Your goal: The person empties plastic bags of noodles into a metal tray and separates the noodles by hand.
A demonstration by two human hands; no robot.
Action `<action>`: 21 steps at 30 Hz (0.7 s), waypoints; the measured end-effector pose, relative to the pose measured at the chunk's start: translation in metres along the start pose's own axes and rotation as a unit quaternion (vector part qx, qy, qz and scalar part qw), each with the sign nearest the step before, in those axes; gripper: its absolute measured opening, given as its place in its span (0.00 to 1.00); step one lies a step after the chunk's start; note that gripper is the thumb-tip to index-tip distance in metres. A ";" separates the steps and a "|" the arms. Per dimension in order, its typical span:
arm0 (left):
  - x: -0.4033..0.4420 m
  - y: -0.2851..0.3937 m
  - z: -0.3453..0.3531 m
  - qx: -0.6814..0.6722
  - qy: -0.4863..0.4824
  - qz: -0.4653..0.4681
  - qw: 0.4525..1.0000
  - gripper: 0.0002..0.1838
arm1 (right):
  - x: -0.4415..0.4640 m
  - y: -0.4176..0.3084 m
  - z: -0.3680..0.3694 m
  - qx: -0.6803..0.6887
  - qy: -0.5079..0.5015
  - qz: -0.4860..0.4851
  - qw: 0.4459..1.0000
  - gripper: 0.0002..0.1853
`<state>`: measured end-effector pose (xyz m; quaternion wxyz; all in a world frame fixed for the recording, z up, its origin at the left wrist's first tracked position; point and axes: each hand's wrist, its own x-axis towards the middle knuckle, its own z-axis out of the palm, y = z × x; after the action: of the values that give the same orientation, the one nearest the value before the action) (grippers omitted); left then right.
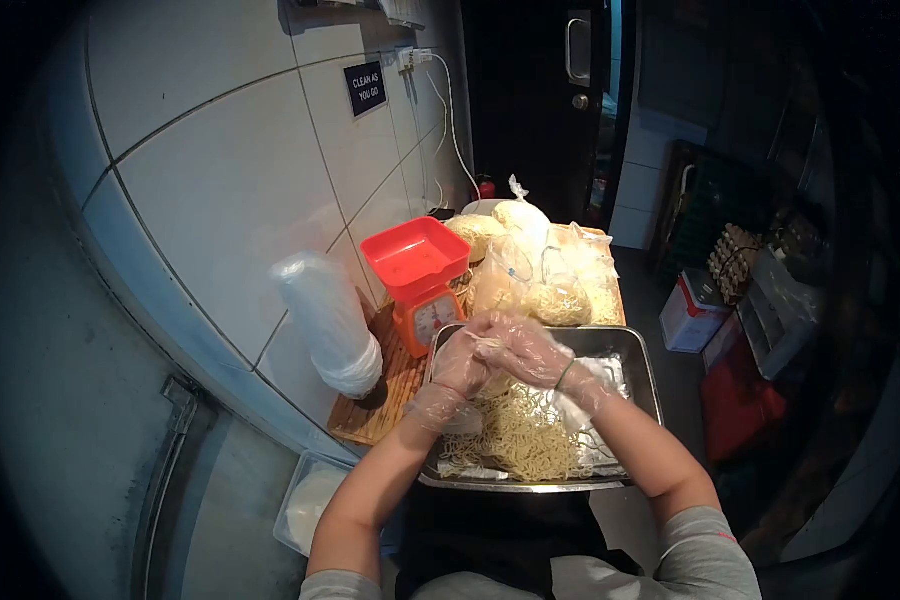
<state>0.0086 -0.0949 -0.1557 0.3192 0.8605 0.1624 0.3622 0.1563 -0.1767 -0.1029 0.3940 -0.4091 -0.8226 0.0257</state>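
My left hand and my right hand, both in clear plastic gloves, meet above the near part of a metal tray. Their fingers are bent and pressed together, and whatever they hold is hidden. A loose heap of thin yellow noodles lies in the tray below them. Just beyond my fingers stands a clear plastic bag; I cannot tell whether they touch it. More bagged noodles sit behind the tray.
An orange scale with a red pan stands on the wooden table at the left. Beside it is a roll of plastic bags near the tiled wall. Egg trays and a white tin are at the right.
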 end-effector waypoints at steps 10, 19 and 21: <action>0.005 0.018 -0.023 0.137 -0.070 -0.127 0.980 0.22 | -0.004 0.003 -0.040 0.349 0.132 0.183 0.909 0.26; 0.021 0.058 -0.078 -0.079 -0.190 -0.313 0.927 0.25 | -0.066 0.013 -0.066 -0.172 -0.449 0.287 0.829 0.28; 0.025 0.057 -0.076 -0.140 -0.169 -0.336 0.916 0.24 | -0.073 0.014 -0.061 -0.136 -0.397 0.309 0.853 0.28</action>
<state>-0.0266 -0.0917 -0.0648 0.5619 0.7500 0.3337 0.1019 0.2326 -0.2346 -0.1114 -0.0541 -0.6468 -0.7356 0.1940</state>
